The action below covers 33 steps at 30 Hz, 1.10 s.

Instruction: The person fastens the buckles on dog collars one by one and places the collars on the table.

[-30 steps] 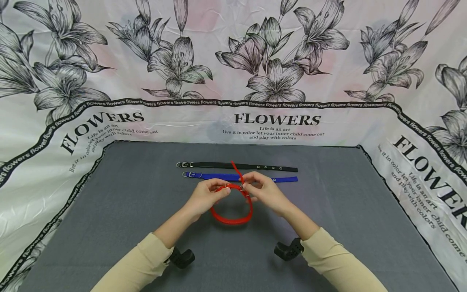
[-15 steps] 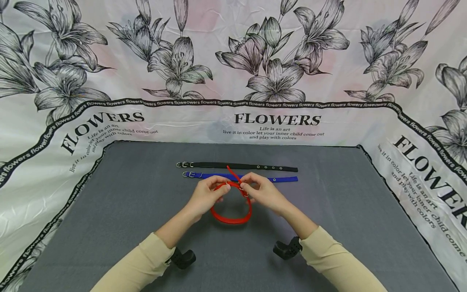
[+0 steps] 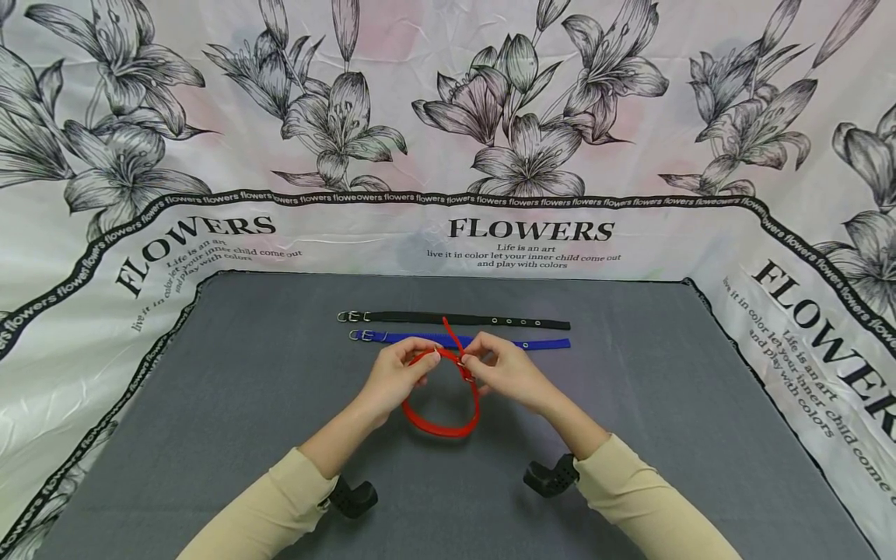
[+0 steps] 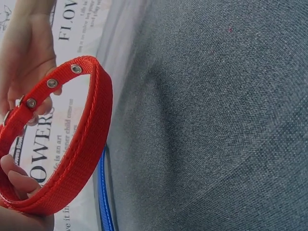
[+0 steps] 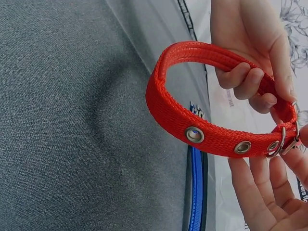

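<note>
A red webbing collar (image 3: 442,404) with metal eyelets is bent into a loop and held just above the grey mat (image 3: 231,404). My left hand (image 3: 397,372) pinches the strap at the loop's top left. My right hand (image 3: 505,369) pinches it at the metal buckle (image 5: 281,143), and the strap's free tip sticks up between the hands. The left wrist view shows the loop (image 4: 72,154) with eyelets. The loop (image 5: 192,120) and both hands' fingers fill the right wrist view.
A blue collar (image 3: 546,343) and a black collar (image 3: 462,319) lie flat and straight just beyond my hands. A flower-printed cloth (image 3: 532,140) rises behind and at both sides of the mat. Wrist camera mounts (image 3: 553,476) sit under my sleeves.
The strap's free tip has dropped lower between my hands and the loop has tightened a little. Both hands stay in nearly the same place.
</note>
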Motion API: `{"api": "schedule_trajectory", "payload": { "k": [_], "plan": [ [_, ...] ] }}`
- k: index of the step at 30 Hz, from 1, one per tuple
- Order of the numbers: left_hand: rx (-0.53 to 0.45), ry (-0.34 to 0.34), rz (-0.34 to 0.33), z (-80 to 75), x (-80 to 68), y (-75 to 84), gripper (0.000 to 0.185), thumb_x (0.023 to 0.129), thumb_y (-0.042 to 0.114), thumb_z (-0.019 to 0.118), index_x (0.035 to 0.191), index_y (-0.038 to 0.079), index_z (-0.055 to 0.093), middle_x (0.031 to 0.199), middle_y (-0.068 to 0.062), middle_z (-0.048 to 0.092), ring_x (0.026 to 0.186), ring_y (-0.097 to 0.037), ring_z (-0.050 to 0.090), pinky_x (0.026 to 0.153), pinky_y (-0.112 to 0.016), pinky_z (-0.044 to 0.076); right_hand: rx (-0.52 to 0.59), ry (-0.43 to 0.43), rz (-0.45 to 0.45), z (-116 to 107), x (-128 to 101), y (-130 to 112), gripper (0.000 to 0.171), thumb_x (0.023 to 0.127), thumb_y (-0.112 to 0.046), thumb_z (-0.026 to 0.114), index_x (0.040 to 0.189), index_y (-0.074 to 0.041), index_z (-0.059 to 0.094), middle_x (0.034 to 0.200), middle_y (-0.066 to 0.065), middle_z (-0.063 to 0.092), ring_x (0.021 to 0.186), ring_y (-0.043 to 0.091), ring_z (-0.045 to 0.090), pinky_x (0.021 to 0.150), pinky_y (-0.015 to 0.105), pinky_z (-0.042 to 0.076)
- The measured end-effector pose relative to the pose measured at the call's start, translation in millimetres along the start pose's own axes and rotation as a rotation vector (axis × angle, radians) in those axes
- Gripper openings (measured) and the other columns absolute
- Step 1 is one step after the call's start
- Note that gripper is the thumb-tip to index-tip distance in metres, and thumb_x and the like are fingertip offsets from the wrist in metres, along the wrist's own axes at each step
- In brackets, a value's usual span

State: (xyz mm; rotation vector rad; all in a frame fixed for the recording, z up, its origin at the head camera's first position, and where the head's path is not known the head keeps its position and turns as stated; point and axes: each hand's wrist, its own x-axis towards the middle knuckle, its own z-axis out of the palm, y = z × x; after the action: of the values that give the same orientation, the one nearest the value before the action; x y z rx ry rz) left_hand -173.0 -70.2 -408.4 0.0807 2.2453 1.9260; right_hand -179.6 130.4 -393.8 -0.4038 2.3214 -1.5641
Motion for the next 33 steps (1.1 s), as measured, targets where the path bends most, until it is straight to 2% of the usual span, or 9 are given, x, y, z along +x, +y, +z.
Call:
{"api": "schedule_trajectory", "payload": {
  "k": [2,8,12,17,19,22,27,33],
  "plan": [
    [0.002,-0.003,-0.003,-0.1,0.3,-0.4,0.021,0.087,0.024,0.065,0.105,0.014,0.066,0.092,-0.014,0.063,0.068,-0.021,0.055,0.07,-0.041,0.05,-0.004,0.001,0.002,-0.1,0.1,1.2,0.014,0.092,-0.022,0.057,0.1,-0.011,0.057,0.094,0.009,0.059,0.087,0.038,0.061,0.066,0.043,0.055],
    [0.005,-0.013,-0.024,-0.3,2.1,0.4,0.019,0.086,0.022,0.065,0.103,0.013,0.066,0.089,-0.005,0.065,0.083,-0.041,0.055,0.072,-0.043,0.049,-0.01,0.011,-0.005,-0.6,-0.9,4.2,0.019,0.092,-0.027,0.057,0.104,-0.012,0.058,0.095,0.008,0.063,0.09,0.036,0.061,0.077,0.046,0.052],
    [0.019,-0.026,-0.037,0.9,2.6,0.5,0.019,0.086,0.022,0.066,0.102,0.011,0.066,0.094,-0.008,0.066,0.088,-0.035,0.056,0.074,-0.041,0.05,-0.02,0.044,-0.026,-1.4,0.1,3.8,0.025,0.092,-0.027,0.057,0.111,-0.01,0.058,0.099,0.008,0.064,0.088,0.024,0.062,0.081,0.046,0.051],
    [0.063,-0.051,-0.027,4.7,3.3,-0.5,0.018,0.086,0.021,0.066,0.099,0.009,0.066,0.087,-0.004,0.065,0.076,-0.021,0.054,0.062,-0.027,0.043,-0.015,0.113,-0.049,-0.9,3.3,-0.1,0.027,0.092,-0.026,0.058,0.114,-0.011,0.058,0.104,0.012,0.062,0.084,0.016,0.061,0.08,0.042,0.051],
    [0.074,-0.057,-0.019,6.1,3.5,-0.8,0.018,0.086,0.021,0.066,0.099,0.008,0.066,0.085,-0.001,0.064,0.074,-0.018,0.053,0.06,-0.025,0.04,-0.012,0.135,-0.048,-0.4,4.6,-1.2,0.026,0.091,-0.026,0.058,0.113,-0.012,0.058,0.104,0.012,0.062,0.082,0.018,0.061,0.078,0.041,0.051],
    [0.088,-0.068,-0.011,7.3,2.9,-0.2,0.018,0.086,0.021,0.066,0.099,0.008,0.066,0.088,0.0,0.066,0.08,-0.016,0.056,0.064,-0.025,0.043,0.01,0.145,-0.046,0.4,5.7,-3.3,0.026,0.091,-0.023,0.058,0.115,-0.011,0.057,0.106,0.009,0.061,0.085,0.021,0.062,0.076,0.038,0.05],
    [0.123,-0.08,-0.006,8.8,1.4,2.0,0.017,0.086,0.023,0.066,0.099,0.012,0.066,0.091,0.001,0.067,0.087,-0.015,0.058,0.073,-0.028,0.047,0.037,0.136,-0.055,2.0,-2.0,-20.9,0.026,0.093,-0.014,0.055,0.117,-0.004,0.055,0.111,0.013,0.058,0.092,0.032,0.061,0.072,0.031,0.05],
    [0.119,-0.06,0.011,9.7,0.4,3.5,0.016,0.086,0.021,0.066,0.099,0.011,0.066,0.091,0.0,0.067,0.086,-0.014,0.059,0.073,-0.029,0.048,0.009,0.121,-0.067,1.3,-7.7,-35.0,0.024,0.093,-0.009,0.054,0.115,0.0,0.053,0.111,0.019,0.057,0.095,0.039,0.058,0.073,0.03,0.049]
  ]
}}
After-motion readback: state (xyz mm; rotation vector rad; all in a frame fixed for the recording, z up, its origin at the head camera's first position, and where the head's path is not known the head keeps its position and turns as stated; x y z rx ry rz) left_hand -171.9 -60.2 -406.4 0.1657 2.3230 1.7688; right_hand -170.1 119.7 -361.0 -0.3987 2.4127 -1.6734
